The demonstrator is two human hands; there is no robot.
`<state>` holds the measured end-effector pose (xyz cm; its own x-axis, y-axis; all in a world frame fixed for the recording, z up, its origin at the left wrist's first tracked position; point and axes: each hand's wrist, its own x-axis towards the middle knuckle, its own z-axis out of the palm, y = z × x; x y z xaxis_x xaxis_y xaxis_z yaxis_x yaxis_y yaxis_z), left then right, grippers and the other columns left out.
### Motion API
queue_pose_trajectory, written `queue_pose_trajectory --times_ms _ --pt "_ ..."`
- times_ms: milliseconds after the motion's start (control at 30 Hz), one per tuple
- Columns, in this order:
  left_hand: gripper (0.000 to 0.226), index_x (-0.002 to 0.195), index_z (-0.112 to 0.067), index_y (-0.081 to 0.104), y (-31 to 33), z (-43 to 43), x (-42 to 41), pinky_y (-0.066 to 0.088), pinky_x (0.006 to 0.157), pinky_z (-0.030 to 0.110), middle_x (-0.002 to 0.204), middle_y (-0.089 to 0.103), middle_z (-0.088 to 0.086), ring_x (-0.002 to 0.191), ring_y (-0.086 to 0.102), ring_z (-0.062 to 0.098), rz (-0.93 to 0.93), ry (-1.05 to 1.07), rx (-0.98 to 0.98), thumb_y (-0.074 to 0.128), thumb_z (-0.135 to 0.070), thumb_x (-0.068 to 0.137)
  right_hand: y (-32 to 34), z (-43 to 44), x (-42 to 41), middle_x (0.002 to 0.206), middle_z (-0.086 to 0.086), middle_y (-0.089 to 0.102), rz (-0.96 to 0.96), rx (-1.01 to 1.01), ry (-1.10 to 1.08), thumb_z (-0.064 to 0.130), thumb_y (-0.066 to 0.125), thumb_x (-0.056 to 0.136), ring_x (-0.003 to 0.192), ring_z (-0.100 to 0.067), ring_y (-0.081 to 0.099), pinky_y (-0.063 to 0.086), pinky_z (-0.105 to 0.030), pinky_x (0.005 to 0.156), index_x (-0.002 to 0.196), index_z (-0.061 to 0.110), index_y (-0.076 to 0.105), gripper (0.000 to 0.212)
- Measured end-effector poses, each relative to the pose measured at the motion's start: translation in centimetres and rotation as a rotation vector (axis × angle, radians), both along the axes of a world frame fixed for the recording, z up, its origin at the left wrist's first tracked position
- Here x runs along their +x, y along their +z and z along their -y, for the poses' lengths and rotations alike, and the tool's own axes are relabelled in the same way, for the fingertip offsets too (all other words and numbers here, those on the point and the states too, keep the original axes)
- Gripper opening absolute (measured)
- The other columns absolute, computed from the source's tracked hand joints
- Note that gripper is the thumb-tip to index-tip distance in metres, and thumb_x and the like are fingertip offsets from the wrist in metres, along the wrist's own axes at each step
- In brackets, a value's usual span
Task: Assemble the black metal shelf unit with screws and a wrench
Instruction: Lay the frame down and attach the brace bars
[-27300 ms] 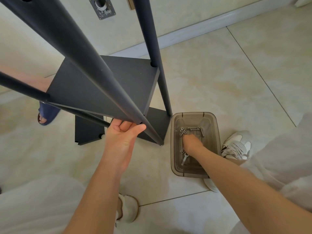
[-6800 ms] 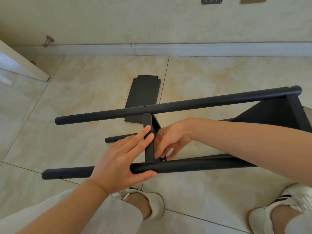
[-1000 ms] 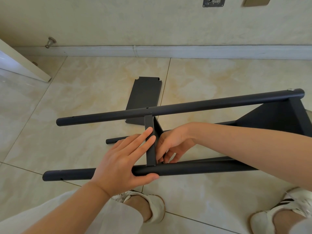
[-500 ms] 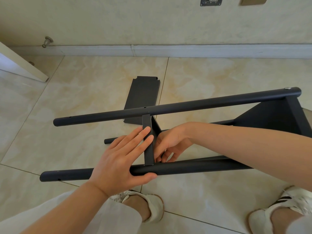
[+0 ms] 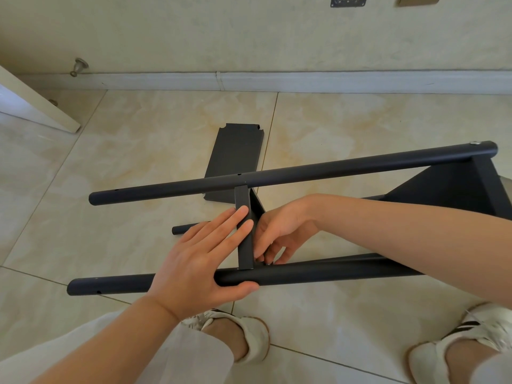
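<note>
Head view. The black metal shelf unit (image 5: 448, 189) lies on its side on the beige tiled floor (image 5: 138, 162), in front of the person's feet.

- The near black round tube (image 5: 318, 270) and the far black round tube (image 5: 304, 173) run left to right. A third black tube (image 5: 182, 229) shows only its left end, lower down between them.
- A narrow black shelf panel (image 5: 245, 250) stands on edge between the near and far tubes, touching both.
- A second black shelf panel closes the frame at the right end, where a silver screw head (image 5: 282, 143) sits in the far tube.
- A loose flat black metal panel (image 5: 235, 151) lies on the floor beyond the far tube, partly hidden by it.

Hands:
- The left hand (image 5: 199, 261) clasps the near tube, the thumb hooked under it. Its straight fingers are laid against the edge of the narrow panel.
- The right hand (image 5: 279, 228) reaches in from the right. Its fingers are curled and the tips bunched at the joint of narrow panel and near tube. Whether they hold anything cannot be told.

Surroundings: two white shoes, left (image 5: 252, 336) and right (image 5: 487, 328), stand on the near tiles. A white skirting board (image 5: 332, 81) runs along the wall. A white door edge (image 5: 27, 106) and a metal door stop (image 5: 79, 65) are at far left.
</note>
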<state>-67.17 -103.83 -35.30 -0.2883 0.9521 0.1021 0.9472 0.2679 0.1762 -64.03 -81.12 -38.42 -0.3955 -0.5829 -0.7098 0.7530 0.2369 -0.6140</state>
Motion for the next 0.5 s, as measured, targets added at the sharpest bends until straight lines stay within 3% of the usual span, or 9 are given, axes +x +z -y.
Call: queue_pose_trajectory --times_ms 133,233,333,500 --pt "0.084 0.150 -0.017 0.039 -0.07 0.03 0.01 0.029 0.116 0.029 0.160 0.030 -0.001 0.148 0.028 0.014 -0.007 0.004 -0.006 0.051 -0.072 0.087 0.07 0.25 -0.06 0.085 -0.005 0.063 -0.026 0.099 0.029 0.023 0.065 0.094 0.082 -0.017 0.057 0.051 -0.032 0.087 0.085 0.013 0.074 0.016" --pt "0.084 0.150 -0.017 0.039 -0.08 0.01 0.00 0.030 0.116 0.029 0.160 0.031 -0.001 0.148 0.028 0.014 -0.006 0.006 -0.001 0.051 -0.072 0.087 -0.05 0.25 0.07 0.091 -0.006 0.065 -0.012 0.050 -0.001 0.017 0.064 0.094 0.085 -0.018 0.057 0.052 -0.033 0.088 0.094 0.011 0.071 0.010" --pt "0.083 0.149 -0.017 0.039 -0.09 -0.02 -0.02 0.029 0.116 0.028 0.160 0.032 -0.001 0.147 0.029 0.014 -0.009 0.004 0.005 0.051 -0.071 0.087 -0.27 0.55 0.23 0.090 -0.006 0.068 -0.003 0.018 -0.037 0.011 0.062 0.095 0.088 -0.020 0.059 0.053 -0.035 0.088 0.095 0.010 0.070 0.009" --pt "0.084 0.150 -0.017 0.039 -0.12 0.02 0.00 0.035 0.113 0.032 0.159 0.032 -0.001 0.147 0.031 0.014 -0.022 0.007 0.003 0.051 -0.072 0.087 0.12 0.91 0.42 0.088 -0.006 0.064 -0.023 0.084 -0.021 0.018 0.063 0.095 0.088 -0.020 0.059 0.052 -0.037 0.093 0.100 0.008 0.068 0.013"
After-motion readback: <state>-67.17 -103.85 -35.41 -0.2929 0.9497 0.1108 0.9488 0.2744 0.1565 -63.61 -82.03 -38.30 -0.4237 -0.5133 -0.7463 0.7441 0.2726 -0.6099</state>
